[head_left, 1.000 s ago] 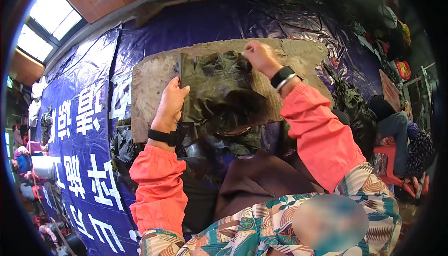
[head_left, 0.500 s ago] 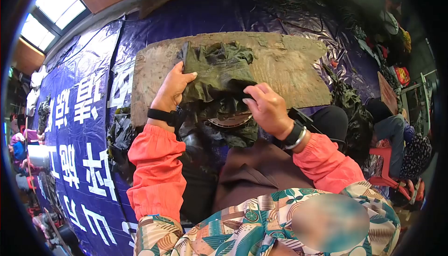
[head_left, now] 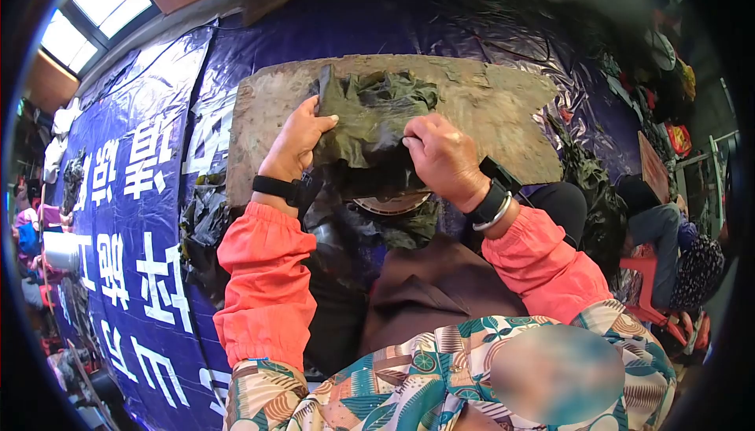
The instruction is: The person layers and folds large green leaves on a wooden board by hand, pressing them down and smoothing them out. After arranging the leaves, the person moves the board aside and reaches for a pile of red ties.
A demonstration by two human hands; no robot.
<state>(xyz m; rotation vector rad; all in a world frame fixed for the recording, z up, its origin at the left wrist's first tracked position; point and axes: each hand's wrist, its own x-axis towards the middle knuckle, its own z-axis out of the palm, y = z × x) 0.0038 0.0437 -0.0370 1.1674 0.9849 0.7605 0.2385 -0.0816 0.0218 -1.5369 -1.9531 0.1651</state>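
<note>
A folded, wrinkled stack of dark green kelp lies across the near middle of a worn wooden board. My left hand grips its left edge, thumb on top and the other fingers mostly hidden beneath. At the near right edge, my right hand is closed in a pinch on the kelp. The near edge of the kelp hangs over the board's front side. Below it shows part of a round, pale rim, mostly covered by dark leaves.
Blue plastic sheeting with white characters spreads under and around the board. More kelp is heaped at right and at left. A seated person's leg and a red stool are at right. A metal pot stands far left.
My right hand has shifted slightly left and away from me along the kelp's near edge, its fingers more curled. My left hand keeps its grip. The whole view has turned a little.
</note>
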